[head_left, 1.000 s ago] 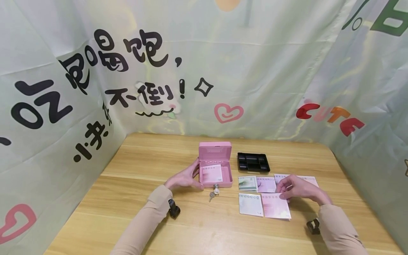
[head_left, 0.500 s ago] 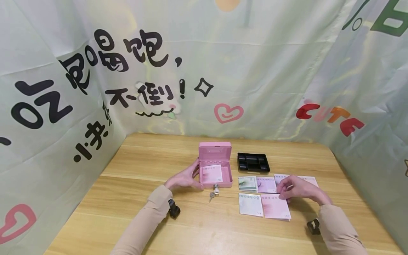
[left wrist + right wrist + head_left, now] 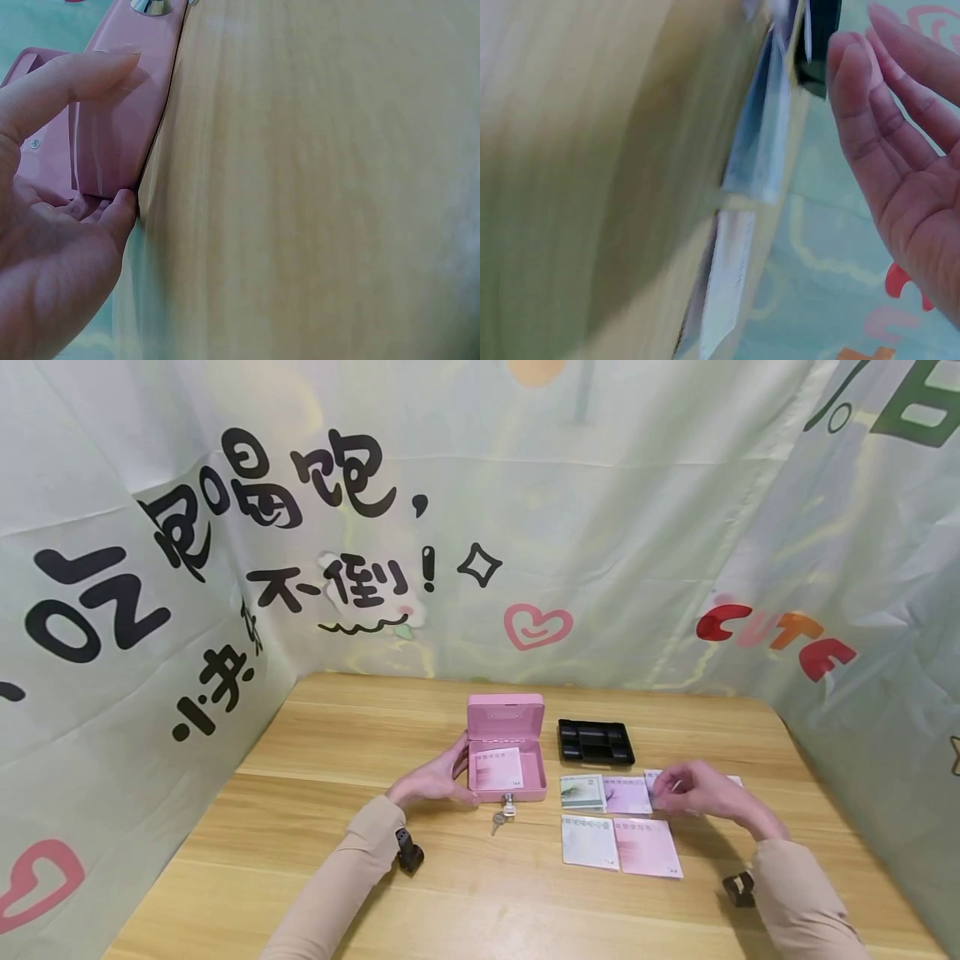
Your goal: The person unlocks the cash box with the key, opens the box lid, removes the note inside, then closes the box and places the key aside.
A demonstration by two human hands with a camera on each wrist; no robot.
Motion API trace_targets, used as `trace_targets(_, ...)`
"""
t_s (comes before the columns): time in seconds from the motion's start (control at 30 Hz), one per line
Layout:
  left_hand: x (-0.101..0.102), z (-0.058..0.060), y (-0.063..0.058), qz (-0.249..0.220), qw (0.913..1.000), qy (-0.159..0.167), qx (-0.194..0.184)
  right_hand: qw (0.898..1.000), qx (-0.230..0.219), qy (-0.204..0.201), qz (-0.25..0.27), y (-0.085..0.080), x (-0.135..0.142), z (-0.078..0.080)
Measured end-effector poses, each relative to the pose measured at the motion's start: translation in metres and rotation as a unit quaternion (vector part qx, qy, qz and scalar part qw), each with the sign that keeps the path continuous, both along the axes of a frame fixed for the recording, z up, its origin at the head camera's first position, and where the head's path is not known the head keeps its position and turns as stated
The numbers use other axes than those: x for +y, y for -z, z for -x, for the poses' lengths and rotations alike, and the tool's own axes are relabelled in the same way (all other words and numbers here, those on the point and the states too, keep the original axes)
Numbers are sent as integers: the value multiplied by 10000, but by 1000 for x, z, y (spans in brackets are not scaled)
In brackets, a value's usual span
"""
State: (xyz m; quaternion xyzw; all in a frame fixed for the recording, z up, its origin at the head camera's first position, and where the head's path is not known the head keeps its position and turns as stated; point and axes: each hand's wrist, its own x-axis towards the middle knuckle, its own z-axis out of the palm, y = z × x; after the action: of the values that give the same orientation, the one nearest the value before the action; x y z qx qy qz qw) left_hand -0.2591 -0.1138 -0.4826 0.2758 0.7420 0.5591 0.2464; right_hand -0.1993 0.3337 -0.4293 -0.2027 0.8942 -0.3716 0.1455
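A pink cash box [image 3: 536, 790] stands with its lid up and a pink play banknote [image 3: 498, 768] inside. My left hand [image 3: 435, 779] holds its left front corner; in the left wrist view the thumb lies on the front and the fingers go round the side. Over the notes at the right hovers my right hand [image 3: 701, 792], fingers bent and nothing visible between them. Closest below it lie another pink note [image 3: 647, 847] and a purple note [image 3: 627, 795]. The hand partly covers a longer note [image 3: 651, 777] behind.
A green note [image 3: 581, 792] and a pale note [image 3: 589, 843] lie left of the others. Behind them sits a black compartment tray [image 3: 596, 723]. Keys [image 3: 498, 819] hang from the box's front lock. Printed cloth [image 3: 637, 568] walls off the wooden table [image 3: 480, 893].
My right hand has come off the corner of the front pink note and risen slightly. That note now lies flatter. My left hand stays at the box.
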Motion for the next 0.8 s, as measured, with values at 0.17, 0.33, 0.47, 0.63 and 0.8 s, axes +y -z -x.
trace_targets(0.17,0,0,-2,-19,10000,39,47,9994,338,-13,10,-11,-18,2)
trace_targets(0.33,0,1,0,69,9999,29,102,9986,516,-96,3,-20,-41,10)
trace_targets(0.47,-1,1,0,116,9999,-43,81,9977,626,-233,56,-24,-62,18)
trace_targets(0.63,-1,0,0,131,9998,-16,117,9962,688,-479,243,-26,-91,31)
trace_targets(0.8,-1,0,1,111,9999,32,129,9951,751,-559,324,-26,-118,40)
